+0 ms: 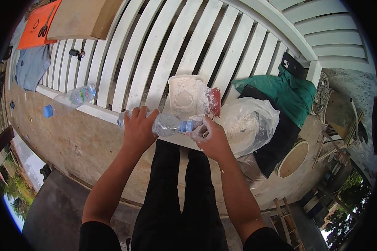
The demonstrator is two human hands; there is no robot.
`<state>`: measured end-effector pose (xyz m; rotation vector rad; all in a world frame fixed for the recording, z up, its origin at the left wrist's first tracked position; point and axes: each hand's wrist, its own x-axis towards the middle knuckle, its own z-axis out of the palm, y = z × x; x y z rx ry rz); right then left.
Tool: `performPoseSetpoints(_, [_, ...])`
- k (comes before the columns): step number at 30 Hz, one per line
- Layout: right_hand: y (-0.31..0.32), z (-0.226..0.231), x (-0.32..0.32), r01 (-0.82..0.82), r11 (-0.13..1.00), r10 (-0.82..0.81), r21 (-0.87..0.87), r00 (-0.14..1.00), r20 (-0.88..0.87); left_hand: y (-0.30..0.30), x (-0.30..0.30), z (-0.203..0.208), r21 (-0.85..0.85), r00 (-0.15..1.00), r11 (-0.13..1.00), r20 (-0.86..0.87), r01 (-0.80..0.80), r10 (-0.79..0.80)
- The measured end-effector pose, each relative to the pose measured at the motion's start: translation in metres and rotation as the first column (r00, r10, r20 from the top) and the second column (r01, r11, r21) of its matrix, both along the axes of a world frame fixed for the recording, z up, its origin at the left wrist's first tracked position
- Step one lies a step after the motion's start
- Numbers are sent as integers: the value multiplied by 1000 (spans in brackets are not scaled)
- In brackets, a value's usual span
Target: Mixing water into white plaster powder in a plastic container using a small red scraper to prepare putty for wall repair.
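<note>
Bottle (167, 124): we see its middle only, the left hand (138, 129) covering one end | cap (188, 125): partly hidden by right-hand fingers (203, 129) | scissors (44, 25) on orange sheet (37, 25): too small for detail | cardboard box (81, 16): cut by the top edge | plastic bag (249, 121) contents: blurred white mass.

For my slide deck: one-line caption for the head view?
Left hand grips a water bottle; powder-dusted right hand at its blue cap.

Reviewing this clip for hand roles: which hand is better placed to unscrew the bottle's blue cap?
Probably the right hand: its powder-dusted fingers already sit at the blue cap, while the left hand wraps the body of the clear bottle, steadying it.
</note>
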<state>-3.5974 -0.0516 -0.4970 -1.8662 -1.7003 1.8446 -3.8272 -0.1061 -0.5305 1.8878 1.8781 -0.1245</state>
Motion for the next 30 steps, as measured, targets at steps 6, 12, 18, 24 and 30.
performPoseSetpoints(6, [-10, -17, 11, -29, 988, 42, 149, 995, -85, -8, 0, -3, -6, 999, 999, 31, -38, 38])
performPoseSetpoints(12, [-9, -24, 15, -37, 986, 49, 160, 996, -72, -4, 3, -3, 30, 998, 999, 57, -36, 35])
performPoseSetpoints(18, [-2, 1, 11, -265, 860, 260, 437, 963, 72, 0, 1, 7, 94, 996, 995, 81, -36, 29])
performPoseSetpoints(24, [1, 10, 7, -284, 740, 262, 610, 957, 128, 7, 6, 18, 158, 991, 986, 126, -57, 37])
performPoseSetpoints(30, [8, 21, -5, -271, 884, 233, 382, 962, 144, 8, 8, 20, 166, 983, 984, 178, -66, 36])
